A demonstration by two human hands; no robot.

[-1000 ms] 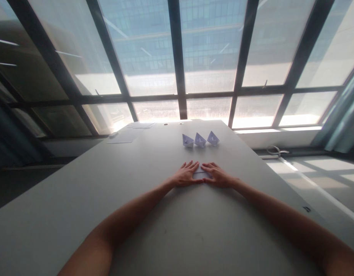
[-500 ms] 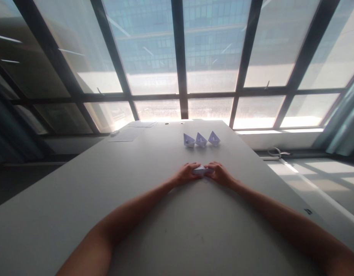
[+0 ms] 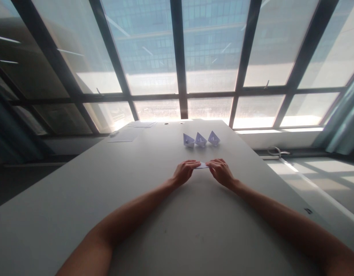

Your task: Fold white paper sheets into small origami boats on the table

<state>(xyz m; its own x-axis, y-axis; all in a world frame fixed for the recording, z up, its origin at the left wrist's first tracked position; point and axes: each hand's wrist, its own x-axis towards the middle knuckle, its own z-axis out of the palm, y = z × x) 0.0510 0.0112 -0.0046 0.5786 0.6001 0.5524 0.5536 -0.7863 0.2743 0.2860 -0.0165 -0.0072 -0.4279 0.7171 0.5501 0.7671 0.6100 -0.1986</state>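
A small folded piece of white paper (image 3: 202,165) spans the gap between my two hands, mostly covered by fingers. My left hand (image 3: 186,171) is closed on its left end. On the right end, my right hand (image 3: 221,171) grips it in the same way. Just beyond my hands, three white paper boats (image 3: 201,140) stand in a row on the white table (image 3: 153,165).
Sheets of white paper (image 3: 123,135) lie at the table's far left, with a small pale item (image 3: 114,133) by their edge. Two round holes (image 3: 166,124) sit near the far edge. Large windows rise behind; a white cable (image 3: 276,152) is coiled right of the table.
The folded paper now looks flatter and thinner between my fingers. Both hands have turned slightly, with knuckles higher and fingers over the paper's ends. The boats have not moved.
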